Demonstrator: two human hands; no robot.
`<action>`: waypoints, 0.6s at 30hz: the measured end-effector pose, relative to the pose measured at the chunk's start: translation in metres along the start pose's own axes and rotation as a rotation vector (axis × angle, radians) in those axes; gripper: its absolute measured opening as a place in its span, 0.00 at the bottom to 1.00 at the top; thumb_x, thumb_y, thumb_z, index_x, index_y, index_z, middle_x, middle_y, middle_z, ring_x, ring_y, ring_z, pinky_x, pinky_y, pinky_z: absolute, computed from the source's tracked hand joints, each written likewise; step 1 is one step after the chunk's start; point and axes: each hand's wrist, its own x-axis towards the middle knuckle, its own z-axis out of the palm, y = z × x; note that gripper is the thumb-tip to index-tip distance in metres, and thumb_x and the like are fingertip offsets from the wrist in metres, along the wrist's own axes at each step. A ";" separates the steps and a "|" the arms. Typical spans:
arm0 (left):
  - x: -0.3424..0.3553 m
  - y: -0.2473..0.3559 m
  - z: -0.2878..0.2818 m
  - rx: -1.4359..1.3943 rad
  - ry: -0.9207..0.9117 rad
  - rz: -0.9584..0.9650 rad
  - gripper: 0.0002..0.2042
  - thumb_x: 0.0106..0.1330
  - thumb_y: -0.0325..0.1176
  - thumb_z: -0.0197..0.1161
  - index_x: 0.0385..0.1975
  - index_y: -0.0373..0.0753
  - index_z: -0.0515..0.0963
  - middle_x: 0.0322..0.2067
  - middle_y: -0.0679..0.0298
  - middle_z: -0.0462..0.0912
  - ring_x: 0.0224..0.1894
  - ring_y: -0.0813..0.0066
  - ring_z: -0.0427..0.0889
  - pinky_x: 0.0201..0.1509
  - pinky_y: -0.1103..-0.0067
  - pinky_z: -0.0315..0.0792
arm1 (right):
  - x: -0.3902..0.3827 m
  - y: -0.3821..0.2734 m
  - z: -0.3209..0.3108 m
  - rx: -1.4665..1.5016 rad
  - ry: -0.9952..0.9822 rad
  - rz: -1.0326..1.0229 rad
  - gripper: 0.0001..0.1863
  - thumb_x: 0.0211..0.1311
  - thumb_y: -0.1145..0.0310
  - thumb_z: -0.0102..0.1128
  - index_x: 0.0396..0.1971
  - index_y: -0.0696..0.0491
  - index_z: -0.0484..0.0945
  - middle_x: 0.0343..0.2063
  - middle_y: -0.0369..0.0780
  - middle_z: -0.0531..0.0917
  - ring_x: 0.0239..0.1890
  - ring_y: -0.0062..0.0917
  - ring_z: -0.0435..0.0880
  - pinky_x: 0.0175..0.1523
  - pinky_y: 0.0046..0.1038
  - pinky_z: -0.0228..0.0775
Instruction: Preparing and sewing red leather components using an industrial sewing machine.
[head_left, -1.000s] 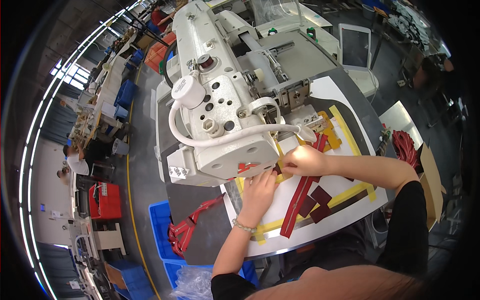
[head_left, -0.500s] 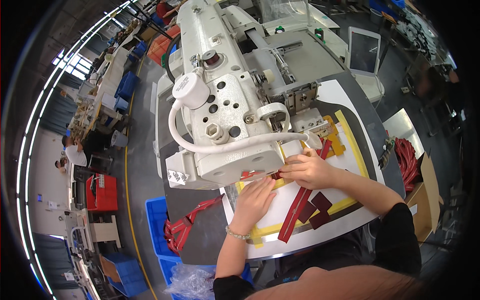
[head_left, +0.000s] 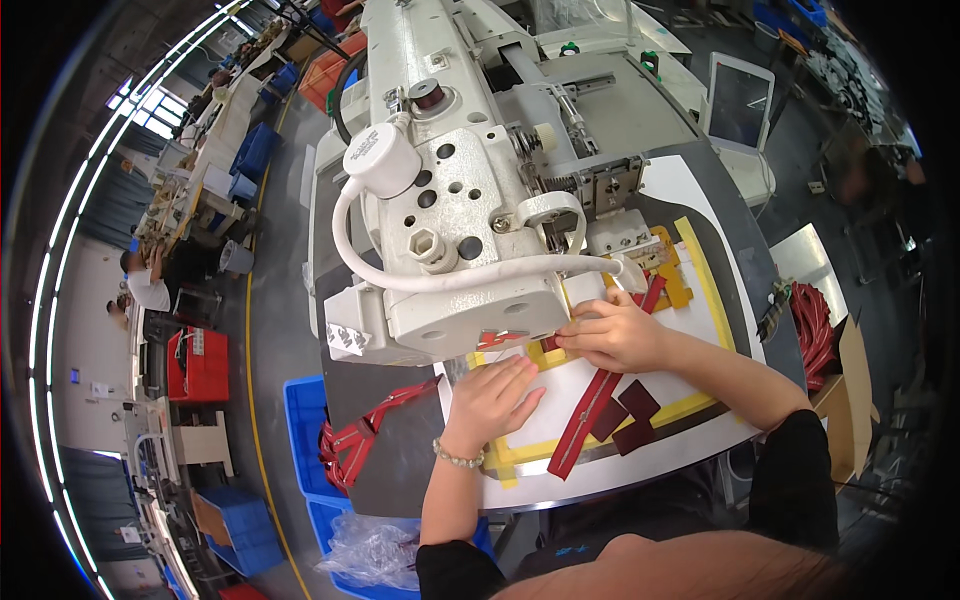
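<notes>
My left hand [head_left: 496, 396] has its fingers stretched out at the front edge of the white sewing machine head [head_left: 450, 240], fingertips near a yellow-edged opening. My right hand [head_left: 615, 335] is right of it, fingers curled and pressed together beneath the front of the head; a bit of dark red shows at the fingertips, but what they hold is unclear. A red zipper strip [head_left: 575, 435] runs diagonally under my right hand across the white, yellow-taped board [head_left: 530, 490]. Several small maroon squares [head_left: 636, 400] lie beside it. A yellow plate [head_left: 675, 285] shows beside the mechanism.
A red zipper bundle [head_left: 355, 445] hangs at the table's left over a blue bin [head_left: 300, 420]; plastic wrap lies below. At right are a white-framed screen [head_left: 738, 105] and a cardboard box [head_left: 850, 400] beside red zippers [head_left: 810, 330]. Co-workers [head_left: 147, 285] are at benches on the left.
My left hand has drawn back slightly down and left from under the head, fingers spreading. My right hand has turned slightly, staying beneath the head at about the same place.
</notes>
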 end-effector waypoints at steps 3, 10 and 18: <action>0.004 0.001 0.002 0.001 -0.013 0.008 0.12 0.50 0.34 0.71 0.34 0.38 0.82 0.34 0.61 0.85 0.39 0.69 0.85 0.40 0.77 0.78 | 0.002 0.000 -0.002 -0.004 -0.008 -0.008 0.18 0.50 0.67 0.63 0.44 0.44 0.81 0.46 0.26 0.81 0.51 0.21 0.74 0.44 0.34 0.57; 0.005 -0.002 0.001 0.044 -0.021 0.021 0.11 0.51 0.35 0.70 0.33 0.38 0.82 0.33 0.62 0.85 0.38 0.70 0.84 0.40 0.77 0.78 | 0.011 0.002 -0.011 -0.081 -0.051 -0.101 0.15 0.53 0.65 0.61 0.43 0.46 0.81 0.43 0.26 0.81 0.48 0.19 0.75 0.41 0.33 0.69; 0.011 -0.001 0.002 0.087 -0.008 0.077 0.11 0.51 0.35 0.70 0.31 0.38 0.82 0.31 0.64 0.84 0.36 0.72 0.84 0.37 0.79 0.76 | 0.014 0.015 -0.011 -0.089 -0.107 -0.209 0.16 0.51 0.65 0.63 0.43 0.47 0.81 0.42 0.26 0.82 0.47 0.19 0.75 0.36 0.27 0.71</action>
